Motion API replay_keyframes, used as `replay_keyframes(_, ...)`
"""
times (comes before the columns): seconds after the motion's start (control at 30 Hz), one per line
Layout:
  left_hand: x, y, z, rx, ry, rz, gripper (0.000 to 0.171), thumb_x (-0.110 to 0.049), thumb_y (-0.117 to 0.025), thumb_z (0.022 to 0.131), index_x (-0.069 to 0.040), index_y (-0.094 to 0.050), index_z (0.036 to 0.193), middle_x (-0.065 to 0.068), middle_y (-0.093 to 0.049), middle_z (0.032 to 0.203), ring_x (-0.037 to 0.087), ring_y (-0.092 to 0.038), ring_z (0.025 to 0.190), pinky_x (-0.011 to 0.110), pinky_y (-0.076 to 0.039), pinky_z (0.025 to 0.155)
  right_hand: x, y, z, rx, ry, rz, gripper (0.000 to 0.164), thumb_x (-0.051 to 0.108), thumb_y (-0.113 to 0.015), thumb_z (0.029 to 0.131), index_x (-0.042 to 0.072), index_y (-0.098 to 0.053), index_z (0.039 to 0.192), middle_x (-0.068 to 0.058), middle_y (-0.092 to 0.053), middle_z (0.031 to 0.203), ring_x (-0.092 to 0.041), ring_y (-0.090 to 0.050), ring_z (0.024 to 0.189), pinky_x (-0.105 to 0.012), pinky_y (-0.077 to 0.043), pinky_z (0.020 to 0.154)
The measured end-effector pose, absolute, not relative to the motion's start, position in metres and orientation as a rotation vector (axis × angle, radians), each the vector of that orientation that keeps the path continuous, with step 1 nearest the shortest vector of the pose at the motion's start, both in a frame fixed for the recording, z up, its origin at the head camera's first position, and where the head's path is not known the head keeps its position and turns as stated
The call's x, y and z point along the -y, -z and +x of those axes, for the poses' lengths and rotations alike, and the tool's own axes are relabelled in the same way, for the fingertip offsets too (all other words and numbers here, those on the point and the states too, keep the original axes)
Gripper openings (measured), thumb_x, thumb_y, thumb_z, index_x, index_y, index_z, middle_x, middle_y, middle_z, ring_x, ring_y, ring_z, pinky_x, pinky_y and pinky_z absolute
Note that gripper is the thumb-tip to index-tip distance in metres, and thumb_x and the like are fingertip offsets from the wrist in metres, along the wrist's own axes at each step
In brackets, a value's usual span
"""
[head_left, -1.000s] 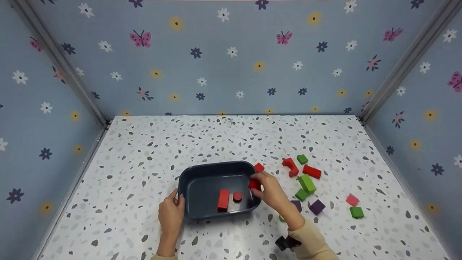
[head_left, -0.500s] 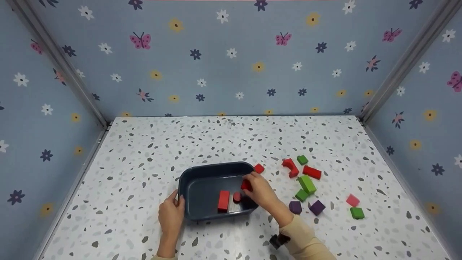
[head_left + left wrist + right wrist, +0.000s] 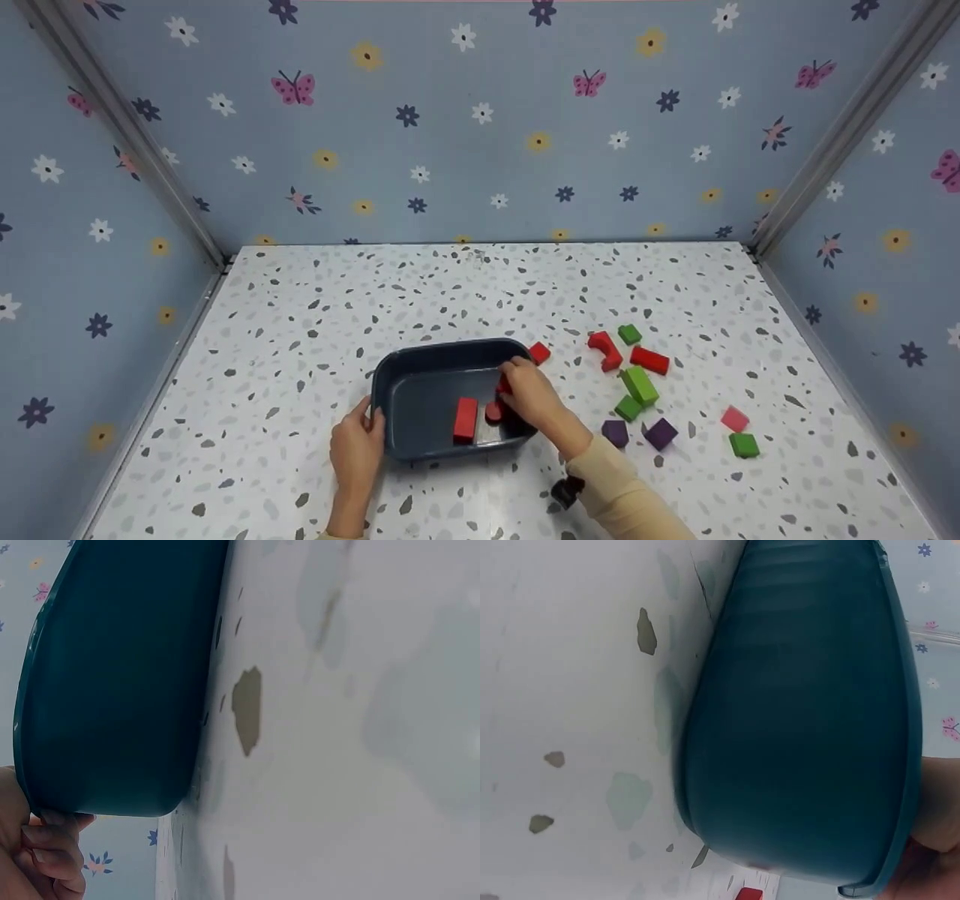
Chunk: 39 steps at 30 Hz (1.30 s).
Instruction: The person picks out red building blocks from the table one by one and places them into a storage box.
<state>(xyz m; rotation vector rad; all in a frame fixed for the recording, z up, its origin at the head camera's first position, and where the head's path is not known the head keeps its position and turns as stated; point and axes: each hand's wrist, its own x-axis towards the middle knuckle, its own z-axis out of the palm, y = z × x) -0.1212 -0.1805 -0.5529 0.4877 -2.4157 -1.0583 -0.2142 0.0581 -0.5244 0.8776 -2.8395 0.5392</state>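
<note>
A dark blue-green plastic tub (image 3: 450, 355) stands on the table, and my left hand (image 3: 355, 450) grips its left rim. In the left wrist view, curled fingers (image 3: 56, 851) show at the tub's end wall. My right hand (image 3: 531, 394) reaches over the right rim and holds a red block (image 3: 504, 385) low inside the tub, mostly hidden by the fingers. Beside it in the tub lie a round red block (image 3: 493, 412) and a long red block (image 3: 465, 420). The right wrist view shows the tub's outer wall (image 3: 802, 712) with the hand partly hidden behind the rim.
Just outside the tub's far right corner lies a small red block (image 3: 539, 353). Farther right are a red arch block (image 3: 606, 351), a red bar (image 3: 649, 360), several green blocks (image 3: 640, 385), purple blocks (image 3: 661, 433) and a pink block (image 3: 734, 419). Patterned walls enclose the table.
My right hand has moved left and inward from the tub's right rim, carrying the red block down beside the round one. My left hand stays on the left rim.
</note>
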Motion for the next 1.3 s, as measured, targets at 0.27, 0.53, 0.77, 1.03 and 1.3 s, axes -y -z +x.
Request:
replay_keyframes(0.27, 0.181, 0.553, -0.121, 2.42, 1.058, 0.506, 0.027, -0.002, -0.059, 0.081, 0.01, -0.062, 0.105, 0.001, -0.044, 0.052, 0.014, -0.036, 0.045, 0.029, -0.029, 0.044, -0.05, 0.53, -0.215, 2.815, -0.396, 0.834, 0.018, 0.007, -0.072, 0.068, 0.001, -0.059, 0.079, -0.01, -0.053, 0.077, -0.025, -0.056, 0.073, -0.038, -0.048, 0.06)
replay_keyframes(0.53, 0.181, 0.553, -0.121, 2.413, 1.052, 0.51, 0.027, -0.003, -0.059, 0.08, 0.009, -0.063, 0.104, 0.0, -0.044, 0.052, 0.014, -0.036, 0.045, 0.03, -0.029, 0.044, -0.045, 0.532, -0.216, 2.882, -0.354, 0.756, 0.015, 0.007, -0.069, 0.07, 0.001, -0.059, 0.08, -0.01, -0.054, 0.079, -0.025, -0.057, 0.077, -0.043, -0.047, 0.055)
replay_keyframes(0.77, 0.181, 0.553, -0.121, 2.419, 1.061, 0.51, 0.027, -0.002, -0.059, 0.081, 0.01, -0.062, 0.105, 0.001, -0.045, 0.053, 0.014, -0.037, 0.045, 0.03, -0.029, 0.045, -0.042, 0.532, -0.215, 2.952, -0.315, 0.699, 0.016, 0.007, -0.069, 0.07, 0.001, -0.06, 0.081, -0.011, -0.054, 0.081, -0.025, -0.057, 0.079, -0.047, -0.046, 0.056)
replay_keyframes(1.03, 0.181, 0.554, -0.12, 2.429, 1.074, 0.494, 0.028, -0.001, -0.059, 0.082, 0.011, -0.061, 0.107, 0.0, -0.043, 0.052, 0.012, -0.035, 0.044, 0.027, -0.027, 0.043, -0.041, 0.538, -0.213, 2.89, -0.217, 0.698, 0.015, 0.008, -0.07, 0.067, 0.003, -0.061, 0.078, -0.009, -0.054, 0.078, -0.023, -0.058, 0.074, -0.045, -0.046, 0.051)
replay_keyframes(1.3, 0.181, 0.553, -0.121, 2.433, 1.078, 0.502, 0.028, -0.001, -0.059, 0.082, 0.01, -0.061, 0.108, 0.0, -0.043, 0.052, 0.012, -0.035, 0.043, 0.028, -0.027, 0.043, -0.041, 0.539, -0.213, 2.899, -0.198, 0.705, 0.014, 0.005, -0.069, 0.069, 0.002, -0.063, 0.081, -0.01, -0.056, 0.079, -0.024, -0.057, 0.075, -0.042, -0.046, 0.053)
